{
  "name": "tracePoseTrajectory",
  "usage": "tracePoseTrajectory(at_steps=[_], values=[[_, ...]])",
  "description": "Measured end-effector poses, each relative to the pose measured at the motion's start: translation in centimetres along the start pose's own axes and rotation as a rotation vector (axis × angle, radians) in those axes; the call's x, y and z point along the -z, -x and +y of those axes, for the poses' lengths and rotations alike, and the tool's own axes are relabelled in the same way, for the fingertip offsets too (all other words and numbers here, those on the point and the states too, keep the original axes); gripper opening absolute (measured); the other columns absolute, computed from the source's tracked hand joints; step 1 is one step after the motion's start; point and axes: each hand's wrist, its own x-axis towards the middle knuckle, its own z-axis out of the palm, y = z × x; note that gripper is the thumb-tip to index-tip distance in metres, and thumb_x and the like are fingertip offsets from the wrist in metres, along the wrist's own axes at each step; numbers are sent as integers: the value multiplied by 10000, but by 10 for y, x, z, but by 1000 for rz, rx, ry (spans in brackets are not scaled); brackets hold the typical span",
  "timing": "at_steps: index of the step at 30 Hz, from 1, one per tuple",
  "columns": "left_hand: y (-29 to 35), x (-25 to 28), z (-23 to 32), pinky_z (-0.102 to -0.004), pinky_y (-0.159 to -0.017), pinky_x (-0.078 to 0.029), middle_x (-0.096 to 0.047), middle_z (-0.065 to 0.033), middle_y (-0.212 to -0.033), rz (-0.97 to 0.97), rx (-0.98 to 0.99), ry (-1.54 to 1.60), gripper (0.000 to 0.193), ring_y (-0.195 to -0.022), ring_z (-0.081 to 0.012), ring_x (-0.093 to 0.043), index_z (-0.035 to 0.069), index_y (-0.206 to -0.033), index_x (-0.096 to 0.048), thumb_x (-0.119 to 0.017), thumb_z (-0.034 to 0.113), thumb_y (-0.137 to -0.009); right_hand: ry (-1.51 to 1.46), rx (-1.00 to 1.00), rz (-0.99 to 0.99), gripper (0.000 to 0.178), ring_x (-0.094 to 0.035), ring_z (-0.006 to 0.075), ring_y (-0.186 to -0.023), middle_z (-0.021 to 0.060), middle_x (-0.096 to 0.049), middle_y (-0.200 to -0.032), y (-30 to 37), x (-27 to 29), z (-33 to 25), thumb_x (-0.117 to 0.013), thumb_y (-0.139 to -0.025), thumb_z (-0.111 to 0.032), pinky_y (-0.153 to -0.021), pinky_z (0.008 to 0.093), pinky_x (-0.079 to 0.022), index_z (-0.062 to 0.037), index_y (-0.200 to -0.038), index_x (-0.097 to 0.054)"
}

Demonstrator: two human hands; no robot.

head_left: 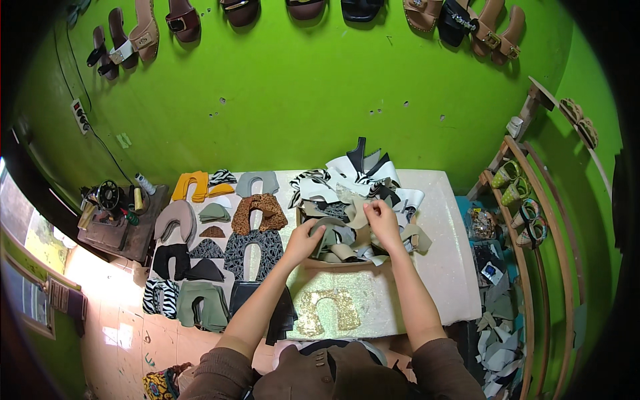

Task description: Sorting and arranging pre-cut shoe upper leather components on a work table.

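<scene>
Reaching over a box (340,265) heaped with scraps (347,175), both bare hands were engaged with the material at the near side of the pile. The left hand (303,241) grasped a grey-green piece (328,225) between thumb and fingers at the left of the box; the right hand (381,220), slightly farther from the body, pinched a beige piece (358,215) between thumb and fingertips. Where the two pieces overlapped, their lower edges could not be told apart. The box stood on a pale table (443,267), with white, black and zebra-print strips rising at its far side and others spilling past its right rim. Nearer the person, apart from the box, lay an arched gold piece (345,312). Stacks in rows occupied the table's left part, among them orange (193,178), leopard-print (275,212), mauve (172,211) and green (190,293) ones. A sewing machine (107,200) stood beyond, at left; at right, a wooden rack (527,300) held sandals (512,193). More footwear hung along the green wall (300,93).
</scene>
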Motion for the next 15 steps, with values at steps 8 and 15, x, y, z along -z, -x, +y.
tracePoseTrajectory(at_steps=[8,15], values=[[-7,19,26,-320,-669,-444,-586,-145,-825,-147,-239,-271,220,-739,-284,-565,14,-943,-616,-554,196,-837,535,556,-129,499,-524,322,-973,167,-545,-1069,21,-32,-5,-655,-746,-314,-827,367,-415,-35,-1134,-511],[-6,26,17,-267,-649,-429,-586,-79,-771,-43,-120,-16,229,-695,-139,-539,-20,-908,-590,-528,197,-870,397,272,-242,303,-597,269,-750,142,-627,-838,21,-29,-21,-663,-738,-273,-665,338,-449,-33,-917,-611]])
